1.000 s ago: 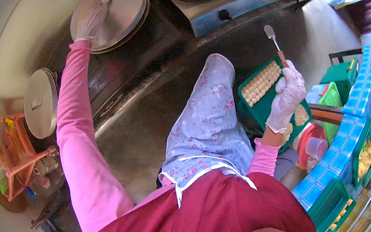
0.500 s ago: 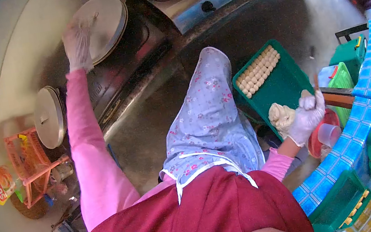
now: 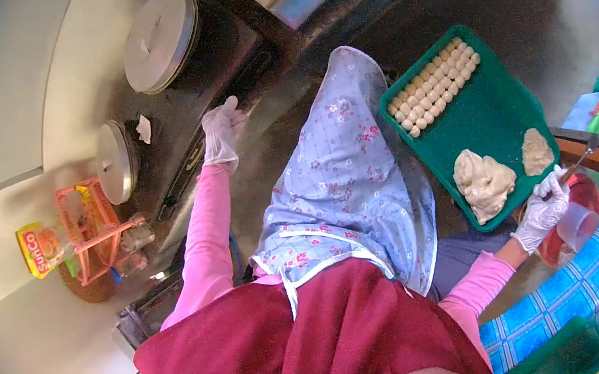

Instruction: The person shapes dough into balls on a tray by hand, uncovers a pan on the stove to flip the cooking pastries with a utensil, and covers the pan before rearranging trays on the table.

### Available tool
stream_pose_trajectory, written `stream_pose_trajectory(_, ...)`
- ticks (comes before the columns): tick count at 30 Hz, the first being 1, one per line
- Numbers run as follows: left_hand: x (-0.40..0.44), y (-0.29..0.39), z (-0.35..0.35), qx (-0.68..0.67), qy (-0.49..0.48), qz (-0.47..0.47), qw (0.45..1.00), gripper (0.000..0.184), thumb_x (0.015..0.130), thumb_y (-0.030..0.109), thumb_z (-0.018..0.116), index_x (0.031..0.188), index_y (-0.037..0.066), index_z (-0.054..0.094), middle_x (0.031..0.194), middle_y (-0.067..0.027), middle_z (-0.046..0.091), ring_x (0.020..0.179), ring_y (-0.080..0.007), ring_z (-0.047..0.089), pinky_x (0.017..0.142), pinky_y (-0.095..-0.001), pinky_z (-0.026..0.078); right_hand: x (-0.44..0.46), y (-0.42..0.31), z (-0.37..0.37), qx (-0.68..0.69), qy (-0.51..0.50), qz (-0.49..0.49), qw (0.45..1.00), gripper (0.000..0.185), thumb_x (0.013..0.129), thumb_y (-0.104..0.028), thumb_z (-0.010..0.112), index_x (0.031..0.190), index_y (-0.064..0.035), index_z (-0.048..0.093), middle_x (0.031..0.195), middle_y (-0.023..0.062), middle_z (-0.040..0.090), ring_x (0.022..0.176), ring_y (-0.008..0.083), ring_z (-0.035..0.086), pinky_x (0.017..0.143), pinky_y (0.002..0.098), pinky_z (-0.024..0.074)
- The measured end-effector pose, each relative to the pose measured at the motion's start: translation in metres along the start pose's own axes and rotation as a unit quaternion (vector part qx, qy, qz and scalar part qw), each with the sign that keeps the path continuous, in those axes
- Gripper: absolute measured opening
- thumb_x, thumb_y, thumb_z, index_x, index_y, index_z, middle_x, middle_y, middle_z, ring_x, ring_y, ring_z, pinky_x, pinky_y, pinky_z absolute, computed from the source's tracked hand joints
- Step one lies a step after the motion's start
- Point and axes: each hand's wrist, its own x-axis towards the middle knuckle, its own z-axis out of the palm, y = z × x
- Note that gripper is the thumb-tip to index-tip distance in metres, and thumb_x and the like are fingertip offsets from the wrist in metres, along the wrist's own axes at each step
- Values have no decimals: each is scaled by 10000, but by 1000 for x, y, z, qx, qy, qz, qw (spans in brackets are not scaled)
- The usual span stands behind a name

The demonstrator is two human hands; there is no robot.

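Note:
My left hand point(image 3: 224, 130), in a clear glove, is off the pot lid point(image 3: 153, 36), held in front of the stove with its fingers outstretched and nothing visible in them. At the near right corner of the green tray point(image 3: 498, 108), my gloved right hand point(image 3: 543, 214) is closed around a thin utensil point(image 3: 588, 150) with a brown handle and a metal end; its exact kind is unclear. Inside the tray lie rows of small pale dough balls point(image 3: 434, 87), a large lump of dough point(image 3: 483, 185) and a smaller dough piece point(image 3: 536, 152).
A second lidded pot point(image 3: 115, 163) stands at the left, near an orange basket point(image 3: 93, 231) and a yellow SunCo pack point(image 3: 41, 250). The blue tiled counter edge point(image 3: 573, 283) curves along the right. A red bowl point(image 3: 586, 196) with a clear cup sits beside the tray.
My left hand has left the pot lid and come down toward me. My right hand has moved back from over the dough, tipping the utensil to the right. The view has shifted.

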Motion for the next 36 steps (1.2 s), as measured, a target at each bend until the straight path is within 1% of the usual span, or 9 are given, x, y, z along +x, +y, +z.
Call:
stream_pose_trajectory(6, 37, -16, 2, -113, 28, -2, 993, 343, 856, 150, 724, 1026, -102, 565, 959, -268, 644, 763, -342, 671, 647, -426, 580, -2, 5, -63, 57, 30, 46, 997, 200, 868, 18, 570, 1064, -21, 571, 681, -14, 459, 550, 89, 388, 508, 235, 336)
stream_pose_trajectory(7, 8, 5, 35, -131, 125, -31, 983, 269, 864, 91, 691, 1009, -103, 573, 937, -275, 656, 783, -349, 672, 672, -431, 582, -7, 3, -58, 21, 85, 28, 996, 215, 875, 6, 572, 1089, -15, 578, 680, -15, 460, 550, 86, 384, 513, 234, 334)
stream_pose_trajectory(9, -3, 3, 37, 11, 80, 79, 994, 247, 873, 79, 669, 1012, -103, 576, 931, -274, 657, 796, -354, 673, 684, -435, 582, -16, -1, -50, -14, 154, 18, 988, 270, 888, -22, 579, 1156, 10, 585, 666, -24, 437, 553, 82, 376, 524, 234, 328)
stream_pose_trajectory(12, -2, 3, 39, 150, 60, 134, 978, 255, 885, 78, 643, 1041, -108, 566, 954, -283, 656, 810, -364, 675, 716, -427, 584, -20, -4, -52, -7, 145, 40, 989, 360, 920, -62, 556, 1265, 42, 538, 663, -28, 414, 555, 81, 360, 540, 231, 318)
stream_pose_trajectory(16, -4, 0, 30, 442, 18, 241, 864, 308, 894, 93, 624, 1097, -120, 533, 1032, -304, 644, 895, -385, 670, 815, -420, 574, -23, -7, -46, -45, 168, 48, 984, 352, 930, -72, 542, 1254, 67, 522, 671, -27, 379, 571, 87, 328, 561, 243, 296)
stream_pose_trajectory(20, -4, 10, 42, 255, 68, 97, 960, 344, 895, 96, 625, 1135, -125, 515, 1103, -317, 623, 1030, -401, 634, 905, -422, 542, -23, -6, -30, -57, 207, 35, 976, 363, 920, -69, 556, 1247, 85, 516, 669, -26, 326, 583, 102, 286, 571, 260, 267)
stream_pose_trajectory(26, -1, 9, 40, 213, 82, 85, 970, 348, 911, 89, 602, 1164, -127, 500, 1182, -337, 580, 1066, -429, 611, 955, -443, 516, -17, -5, -29, -49, 217, 53, 973, 336, 937, -52, 524, 1239, 93, 519, 677, -24, 323, 580, 97, 282, 560, 255, 260)
stream_pose_trajectory(34, 16, 9, 36, -114, 172, -10, 978, 304, 914, 58, 591, 1136, -129, 501, 1151, -346, 571, 1046, -452, 607, 945, -498, 527, -13, -4, -17, -81, 241, 52, 966, 342, 937, -53, 517, 1249, 89, 512, 668, -34, 313, 574, 89, 281, 551, 244, 250)
stream_pose_trajectory(36, 17, 9, 35, -119, 167, -8, 979, 289, 914, 54, 590, 1117, -133, 506, 1127, -353, 578, 1013, -451, 621, 920, -491, 543, -13, -4, -18, -92, 239, 59, 965, 349, 929, -61, 528, 1249, 80, 518, 668, -36, 313, 575, 87, 281, 552, 244, 247)
